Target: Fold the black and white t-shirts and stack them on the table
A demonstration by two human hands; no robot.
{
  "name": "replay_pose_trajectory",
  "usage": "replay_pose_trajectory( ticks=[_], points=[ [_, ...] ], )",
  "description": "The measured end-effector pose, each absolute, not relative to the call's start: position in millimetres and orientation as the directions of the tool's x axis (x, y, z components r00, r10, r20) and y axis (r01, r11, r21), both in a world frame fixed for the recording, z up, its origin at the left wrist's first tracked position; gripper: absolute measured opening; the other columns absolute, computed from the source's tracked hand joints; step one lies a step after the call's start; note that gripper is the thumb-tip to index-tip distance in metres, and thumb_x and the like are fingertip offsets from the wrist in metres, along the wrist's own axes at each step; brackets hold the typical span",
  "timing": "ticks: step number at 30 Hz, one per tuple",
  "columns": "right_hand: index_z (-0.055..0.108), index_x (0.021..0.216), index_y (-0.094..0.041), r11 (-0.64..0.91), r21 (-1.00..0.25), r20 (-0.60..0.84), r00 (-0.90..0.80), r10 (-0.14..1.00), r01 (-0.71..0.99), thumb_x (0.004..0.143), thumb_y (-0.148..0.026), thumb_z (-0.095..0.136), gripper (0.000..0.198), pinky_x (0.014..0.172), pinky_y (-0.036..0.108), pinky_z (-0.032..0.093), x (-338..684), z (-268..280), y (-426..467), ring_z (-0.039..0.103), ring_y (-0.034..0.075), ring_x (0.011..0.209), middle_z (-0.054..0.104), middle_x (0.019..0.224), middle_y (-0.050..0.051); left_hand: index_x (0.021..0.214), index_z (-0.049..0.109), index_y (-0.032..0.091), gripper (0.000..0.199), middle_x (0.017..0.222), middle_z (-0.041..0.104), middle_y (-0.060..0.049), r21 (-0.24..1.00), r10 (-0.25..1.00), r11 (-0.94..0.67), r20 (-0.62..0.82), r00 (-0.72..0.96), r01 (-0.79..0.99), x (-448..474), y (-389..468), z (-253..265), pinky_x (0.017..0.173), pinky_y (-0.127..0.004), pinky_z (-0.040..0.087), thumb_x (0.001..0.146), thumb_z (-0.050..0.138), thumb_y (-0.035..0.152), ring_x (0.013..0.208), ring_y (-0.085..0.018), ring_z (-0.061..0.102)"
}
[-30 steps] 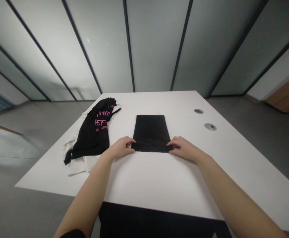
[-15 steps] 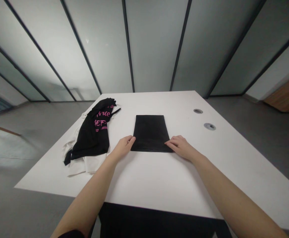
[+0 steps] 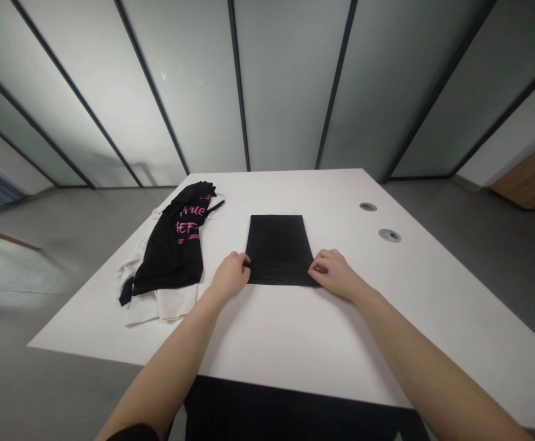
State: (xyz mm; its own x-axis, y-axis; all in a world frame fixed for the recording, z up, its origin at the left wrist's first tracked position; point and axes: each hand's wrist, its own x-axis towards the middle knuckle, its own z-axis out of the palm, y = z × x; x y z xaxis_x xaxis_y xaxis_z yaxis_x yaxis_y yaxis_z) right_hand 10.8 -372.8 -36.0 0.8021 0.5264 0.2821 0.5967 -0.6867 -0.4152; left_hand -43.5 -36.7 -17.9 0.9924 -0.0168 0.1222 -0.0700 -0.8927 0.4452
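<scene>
A black garment [image 3: 278,248], folded into a flat rectangle, lies in the middle of the white table; its exact kind does not show. My left hand [image 3: 233,272] pinches its near left corner, thumb and fingers closed on the edge. At the near right corner, my right hand [image 3: 334,272] grips the fabric between thumb and fingertips. The near edge looks slightly layered. Both forearms reach in from the bottom of the view.
On the left of the table [image 3: 267,343], a black garment with pink lettering [image 3: 168,251] is heaped over white cloth [image 3: 178,303]. Two round grommets, one of them this cable hole [image 3: 390,235], are set in the right side. Frosted glass panels [image 3: 285,86] stand behind.
The garment's near edge has shifted slightly toward me. Both hands keep to its near corners, with the right fingers curled a little more.
</scene>
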Motion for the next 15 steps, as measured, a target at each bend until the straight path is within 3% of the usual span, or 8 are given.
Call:
replay_pose_trajectory(
  ticks=[4, 7, 9, 11, 15],
  points=[
    [0.078, 0.117, -0.027, -0.587, -0.498, 0.365, 0.768, 0.526, 0.639, 0.105, -0.034, 0.056, 0.026, 0.104, 0.049, 0.052, 2.7, -29.5, -355.1, 0.063, 0.029, 0.114, 0.071, 0.118, 0.011, 0.126, 0.073, 0.02, 0.056, 0.127, 0.068, -0.012, 0.374, -0.139, -0.887, 0.339, 0.93, -0.269, -46.2, -51.9, -17.3, 0.111, -0.045, 0.049, 0.079, 0.049, 0.0, 0.123, -0.028, 0.061],
    [0.072, 0.139, -0.028, -0.545, -0.477, 0.307, 0.712, 0.632, 0.689, 0.108, -0.035, 0.05, 0.039, 0.11, 0.052, 0.051, -4.7, -25.9, -339.6, 0.062, 0.03, 0.121, 0.069, 0.131, 0.012, 0.14, 0.068, 0.021, 0.061, 0.137, 0.067, -0.011, 0.358, -0.305, -0.838, 0.318, 0.898, -0.412, -50.0, -64.6, -14.6, 0.116, -0.046, 0.046, 0.085, 0.05, 0.004, 0.13, -0.028, 0.058],
    [0.076, 0.136, -0.027, -0.544, -0.447, 0.231, 0.679, 0.696, 0.71, 0.108, -0.037, 0.05, 0.039, 0.109, 0.051, 0.052, -9.1, -22.2, -332.8, 0.064, 0.03, 0.118, 0.07, 0.128, 0.012, 0.137, 0.071, 0.021, 0.045, 0.13, 0.07, -0.012, 0.327, -0.395, -0.828, 0.237, 0.888, -0.455, -53.6, -71.0, -10.1, 0.111, -0.047, 0.048, 0.096, 0.053, 0.019, 0.122, -0.03, 0.062],
    [0.082, 0.124, -0.025, -0.535, -0.458, 0.164, 0.66, 0.733, 0.709, 0.108, -0.04, 0.051, 0.037, 0.103, 0.048, 0.054, -12.7, -15.7, -330.3, 0.066, 0.029, 0.111, 0.073, 0.119, 0.012, 0.119, 0.079, 0.02, 0.035, 0.112, 0.074, -0.013, 0.329, -0.432, -0.824, 0.16, 0.888, -0.461, -57.2, -75.3, -3.8, 0.103, -0.045, 0.05, 0.105, 0.051, 0.036, 0.108, -0.03, 0.066],
    [0.082, 0.116, -0.029, -0.52, -0.575, 0.026, 0.649, 0.76, 0.631, 0.11, -0.043, 0.05, 0.036, 0.085, 0.037, 0.056, -18.4, -1.8, -331.9, 0.072, 0.024, 0.092, 0.08, 0.1, 0.006, 0.089, 0.079, 0.022, 0.055, 0.082, 0.074, -0.008, 0.452, -0.313, -0.842, 0.04, 0.949, -0.296, -62.5, -80.8, 5.3, 0.083, -0.038, 0.051, 0.113, 0.035, 0.043, 0.082, -0.026, 0.069]
  ],
)
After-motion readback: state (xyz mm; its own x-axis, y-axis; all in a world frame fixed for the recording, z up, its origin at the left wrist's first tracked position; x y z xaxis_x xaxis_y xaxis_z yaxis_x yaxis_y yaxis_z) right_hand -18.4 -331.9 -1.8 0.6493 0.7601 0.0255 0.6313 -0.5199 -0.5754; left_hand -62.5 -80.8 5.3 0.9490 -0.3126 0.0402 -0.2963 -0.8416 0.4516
